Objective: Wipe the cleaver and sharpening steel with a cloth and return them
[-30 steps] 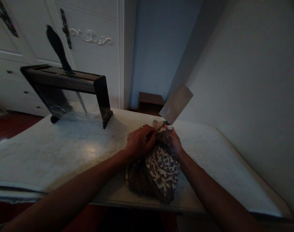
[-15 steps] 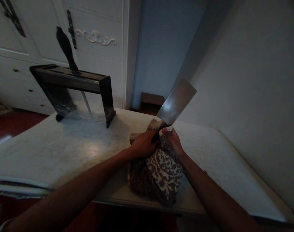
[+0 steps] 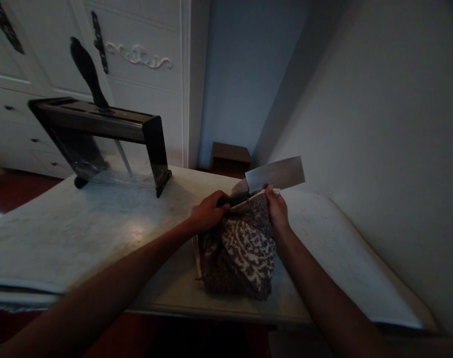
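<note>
My left hand (image 3: 210,211) is closed around the dark handle of a cleaver (image 3: 276,175), whose broad metal blade points to the right, above the table. A brown and cream patterned towel (image 3: 244,248) hangs below the handle, bunched over the table's near side. My right hand (image 3: 277,206) pinches the towel's pale upper edge, close under the blade. Part of the handle is hidden by my left fingers and the cloth.
On the left of the marble-look table (image 3: 110,223) stands a black-framed knife block (image 3: 95,119) with clear sides, one black-handled tool (image 3: 88,74) in it. White cabinets (image 3: 144,30) rise behind it. A wall (image 3: 379,124) runs along the right, and a small brown box (image 3: 230,156) sits beyond the table.
The cleaver's blade has swung down from an upward slant to nearly level. My right hand has shifted slightly right with the towel edge, and the towel is spread wider. The view has shifted a little.
</note>
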`<state>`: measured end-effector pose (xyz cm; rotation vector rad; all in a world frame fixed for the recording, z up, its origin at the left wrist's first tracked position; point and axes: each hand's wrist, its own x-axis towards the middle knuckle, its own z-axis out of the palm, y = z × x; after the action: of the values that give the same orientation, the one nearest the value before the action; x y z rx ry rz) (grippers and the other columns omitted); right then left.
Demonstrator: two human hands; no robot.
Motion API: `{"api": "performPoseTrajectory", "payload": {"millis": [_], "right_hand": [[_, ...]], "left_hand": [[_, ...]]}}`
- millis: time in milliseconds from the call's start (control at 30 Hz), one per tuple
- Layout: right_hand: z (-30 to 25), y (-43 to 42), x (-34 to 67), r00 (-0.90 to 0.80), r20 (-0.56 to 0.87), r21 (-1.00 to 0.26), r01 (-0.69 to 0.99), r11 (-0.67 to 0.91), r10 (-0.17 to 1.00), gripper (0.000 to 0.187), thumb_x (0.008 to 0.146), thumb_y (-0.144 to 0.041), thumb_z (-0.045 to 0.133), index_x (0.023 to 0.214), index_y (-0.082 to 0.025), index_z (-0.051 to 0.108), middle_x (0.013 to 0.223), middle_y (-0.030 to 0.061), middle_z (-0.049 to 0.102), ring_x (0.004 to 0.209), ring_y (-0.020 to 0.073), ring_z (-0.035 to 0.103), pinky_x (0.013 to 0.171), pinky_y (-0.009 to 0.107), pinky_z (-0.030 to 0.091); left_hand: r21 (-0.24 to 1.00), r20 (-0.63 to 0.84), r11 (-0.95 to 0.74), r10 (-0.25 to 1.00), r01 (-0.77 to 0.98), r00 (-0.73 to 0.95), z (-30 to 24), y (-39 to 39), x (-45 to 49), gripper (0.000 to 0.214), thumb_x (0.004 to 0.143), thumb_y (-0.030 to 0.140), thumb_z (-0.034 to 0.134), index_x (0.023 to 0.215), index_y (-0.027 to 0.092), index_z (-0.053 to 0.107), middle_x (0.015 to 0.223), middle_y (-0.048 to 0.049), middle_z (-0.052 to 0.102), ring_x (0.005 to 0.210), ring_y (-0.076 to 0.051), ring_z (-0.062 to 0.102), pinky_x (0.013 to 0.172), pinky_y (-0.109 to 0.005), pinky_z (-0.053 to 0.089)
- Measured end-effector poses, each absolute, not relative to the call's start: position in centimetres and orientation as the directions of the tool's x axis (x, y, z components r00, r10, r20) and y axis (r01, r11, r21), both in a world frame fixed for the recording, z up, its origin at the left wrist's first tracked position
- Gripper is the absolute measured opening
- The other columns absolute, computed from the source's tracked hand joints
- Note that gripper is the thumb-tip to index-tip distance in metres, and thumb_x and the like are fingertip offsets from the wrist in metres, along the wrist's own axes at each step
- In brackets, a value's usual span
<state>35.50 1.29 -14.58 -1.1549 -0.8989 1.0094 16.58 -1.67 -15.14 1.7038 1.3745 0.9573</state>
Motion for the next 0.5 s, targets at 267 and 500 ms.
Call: {"api": "performPoseTrajectory", "payload": {"millis": [267,500], "right_hand": [[-14.9,2.5,37.1,0.388,0.055,-0.976,-0.174,0.131,0.92,0.058,0.056,-0.065,0.072,0.08,-0.015,0.056,0.072,0.002,0.061,0.068,0.0162,0.058,0.061,0.028,0.045],[-15.3,2.9,37.3,0.369,0.071,-0.971,-0.185,0.148,0.927,0.061,0.05,-0.068,0.074,0.076,-0.017,0.052,0.07,0.0004,0.06,0.071,0.0165,0.059,0.065,0.028,0.047]], "left_hand": [[0.983,-0.073,0.057,0.993,-0.175,-0.089,-15.4,-0.3,16.2,0.029,0.067,0.027,0.07,0.09,0.014,0.058,0.07,0.0002,0.059,0.056,-0.01,0.051,0.051,-0.021,0.039],[0.869,-0.171,0.029,0.954,-0.493,-0.246,-14.9,0.6,15.1,0.021,0.073,0.02,0.068,0.084,0.011,0.053,0.072,-0.0017,0.059,0.054,-0.008,0.054,0.046,-0.018,0.041]]}}
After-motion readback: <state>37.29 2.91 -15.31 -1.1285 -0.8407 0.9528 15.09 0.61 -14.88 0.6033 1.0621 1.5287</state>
